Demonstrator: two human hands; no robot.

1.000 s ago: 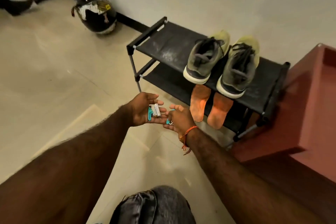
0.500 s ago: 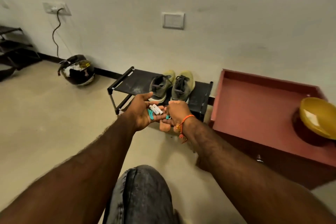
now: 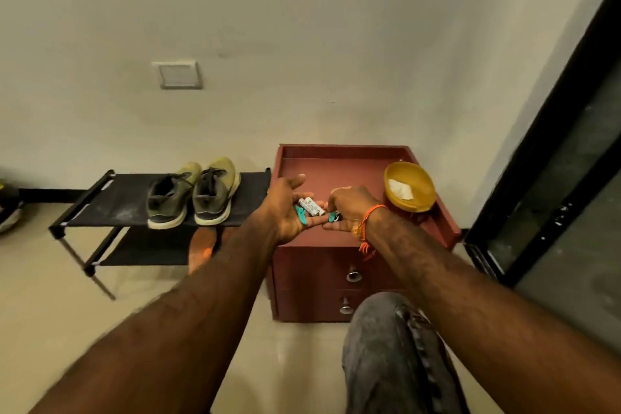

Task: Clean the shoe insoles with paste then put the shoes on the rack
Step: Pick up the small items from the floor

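Observation:
Two grey-green shoes (image 3: 193, 193) stand side by side on the top shelf of the black shoe rack (image 3: 114, 198). Orange insoles (image 3: 201, 247) lean against the rack's lower shelf, partly hidden by my left arm. My left hand (image 3: 285, 208) is palm up over the red cabinet (image 3: 336, 165), with two small white batteries (image 3: 311, 206) and a teal piece lying on it. My right hand (image 3: 349, 208) is beside it, fingers pinching a small teal and black piece (image 3: 333, 217). A yellow bowl (image 3: 410, 191) holding white paste sits on the cabinet's right side.
The cabinet has two drawers with metal knobs (image 3: 353, 276). A dark glass door frame (image 3: 554, 161) runs along the right. My knee in grey jeans (image 3: 393, 356) is low in front. A helmet's edge (image 3: 8, 212) shows at far left.
The view has swung right from the rack to the red cabinet. Both hands moved together, still holding the batteries and teal pieces, and are over the cabinet top now.

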